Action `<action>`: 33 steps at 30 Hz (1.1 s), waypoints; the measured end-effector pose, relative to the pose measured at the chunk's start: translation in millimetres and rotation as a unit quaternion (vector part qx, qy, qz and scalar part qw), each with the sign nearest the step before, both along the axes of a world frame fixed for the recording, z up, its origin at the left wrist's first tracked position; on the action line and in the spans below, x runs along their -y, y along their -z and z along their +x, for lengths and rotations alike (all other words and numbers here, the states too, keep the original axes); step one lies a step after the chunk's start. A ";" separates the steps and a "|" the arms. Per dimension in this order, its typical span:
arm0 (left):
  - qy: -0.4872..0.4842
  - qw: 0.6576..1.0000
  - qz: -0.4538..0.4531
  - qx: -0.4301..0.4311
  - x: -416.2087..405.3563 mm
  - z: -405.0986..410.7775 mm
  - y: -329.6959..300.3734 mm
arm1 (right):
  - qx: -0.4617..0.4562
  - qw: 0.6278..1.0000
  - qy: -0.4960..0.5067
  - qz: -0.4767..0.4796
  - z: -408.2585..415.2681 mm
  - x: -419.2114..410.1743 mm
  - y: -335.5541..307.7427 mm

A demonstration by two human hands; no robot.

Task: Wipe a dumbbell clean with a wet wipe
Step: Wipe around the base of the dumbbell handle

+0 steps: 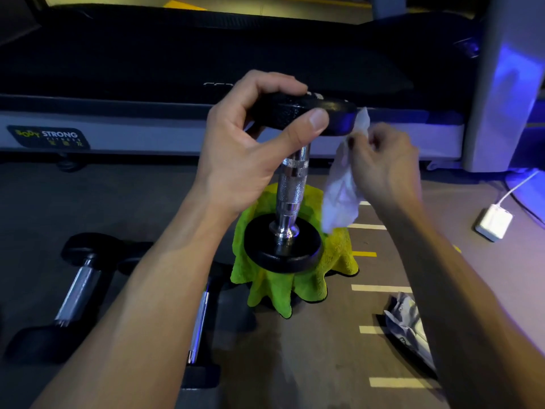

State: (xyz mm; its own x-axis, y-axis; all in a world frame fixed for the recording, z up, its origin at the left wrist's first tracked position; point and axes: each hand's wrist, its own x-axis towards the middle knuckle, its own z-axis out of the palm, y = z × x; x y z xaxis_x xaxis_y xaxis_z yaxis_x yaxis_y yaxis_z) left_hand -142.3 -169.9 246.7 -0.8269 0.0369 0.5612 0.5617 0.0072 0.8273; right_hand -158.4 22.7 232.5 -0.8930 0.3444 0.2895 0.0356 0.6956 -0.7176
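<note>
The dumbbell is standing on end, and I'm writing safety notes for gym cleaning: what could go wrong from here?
1. The dumbbell stands upright on a soft green towel, steadied only by the left hand gripping its top plate; if that grip slips it could topple.
2. Other dumbbells lie close on the floor, so a fall might strike them.
3. The wet wipe in the right hand hangs loose and may drag on the towel.

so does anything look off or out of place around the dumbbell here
Nothing damaged or spilled. The dumbbell stands on end on a crumpled green cloth draped over something dark, steadied by the left hand. A crumpled wipe packet lies on the floor.
</note>
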 end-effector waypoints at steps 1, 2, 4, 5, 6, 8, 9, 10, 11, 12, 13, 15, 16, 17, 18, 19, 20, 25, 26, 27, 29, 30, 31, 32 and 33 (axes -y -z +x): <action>-0.001 1.000 0.002 -0.001 -0.3 0.0 0.0 | 0.013 1.000 -0.003 -0.014 4.4 -0.1 5.6; -0.001 1.000 0.003 -0.002 -0.4 0.0 0.0 | 0.030 0.999 -0.014 -0.024 10.0 0.4 11.1; -0.003 1.000 0.002 -0.004 -0.3 0.3 -0.2 | 0.064 0.997 -0.035 -0.018 19.3 2.9 17.5; -0.002 1.000 0.001 -0.004 -0.5 0.7 -0.3 | 0.078 0.996 -0.035 -0.002 19.4 3.5 16.0; 0.000 1.000 0.000 -0.005 -0.9 1.0 -0.5 | 0.086 0.996 -0.031 0.017 15.6 3.6 11.2; 0.000 1.000 -0.005 -0.007 -1.3 1.9 -0.5 | 0.065 0.997 -0.008 0.032 1.6 3.9 -1.4; -0.001 1.000 -0.008 -0.008 -1.6 2.5 -0.4 | 0.040 0.999 0.006 0.020 -5.2 4.5 -5.4; -0.003 1.000 -0.009 -0.009 -1.7 2.8 -0.7 | 0.015 1.000 0.016 0.003 -8.8 5.5 -5.8; -0.004 1.000 -0.008 -0.008 -1.9 3.1 -0.6 | 0.004 1.000 0.007 -0.025 -6.4 9.8 -4.7; -0.006 1.000 -0.006 -0.007 -1.7 2.9 -0.6 | 0.003 0.998 -0.012 -0.065 -1.8 15.0 1.4; -0.006 1.000 -0.005 -0.006 -1.8 2.7 -0.4 | 0.027 0.993 -0.047 -0.106 5.8 20.0 9.0; -0.007 1.000 -0.003 -0.003 -1.9 2.0 -0.1 | 0.089 0.971 -0.117 -0.190 32.2 28.4 17.5; -0.007 1.000 -0.002 -0.002 -1.8 1.7 0.0 | 0.112 0.955 -0.144 -0.235 49.8 31.3 18.2; -0.007 1.000 -0.002 -0.002 -1.6 1.6 0.2 | 0.119 0.943 -0.163 -0.266 65.3 31.0 20.2; -0.007 1.000 -0.001 -0.002 -1.3 1.2 0.6 | 0.112 0.931 -0.174 -0.300 74.5 30.2 23.4; -0.007 1.000 0.001 -0.002 -1.0 1.1 0.8 | 0.113 0.924 -0.194 -0.311 84.5 28.1 25.9; -0.007 1.000 0.002 -0.001 -0.8 1.0 0.5 | 0.112 0.921 -0.207 -0.311 83.4 29.1 30.2; -0.004 1.000 -0.001 0.003 -0.7 3.0 0.0 | 0.218 0.883 -0.266 -0.320 87.5 20.5 35.7; -0.005 1.000 -0.003 0.004 -0.7 3.4 -0.2 | 0.198 0.888 -0.250 -0.332 92.0 16.3 34.7; -0.005 1.000 -0.004 0.005 -0.7 3.7 -0.2 | 0.162 0.898 -0.238 -0.332 94.8 12.9 36.1; -0.008 1.000 -0.003 0.010 -0.7 3.5 0.0 | 0.095 0.920 -0.248 -0.289 99.3 13.1 35.7; -0.009 1.000 -0.001 0.011 -0.6 3.3 0.1 | 0.075 0.927 -0.249 -0.270 93.5 17.6 41.5; -0.008 1.000 0.001 0.013 -0.7 3.4 0.1 | 0.070 0.929 -0.252 -0.262 92.3 22.7 43.5; -0.006 1.000 0.004 0.015 -1.1 3.3 0.2 | 0.072 0.934 -0.253 -0.241 87.4 27.1 45.9; -0.005 1.000 0.006 0.015 -1.2 3.2 0.3 | 0.073 0.938 -0.257 -0.219 82.3 29.7 49.4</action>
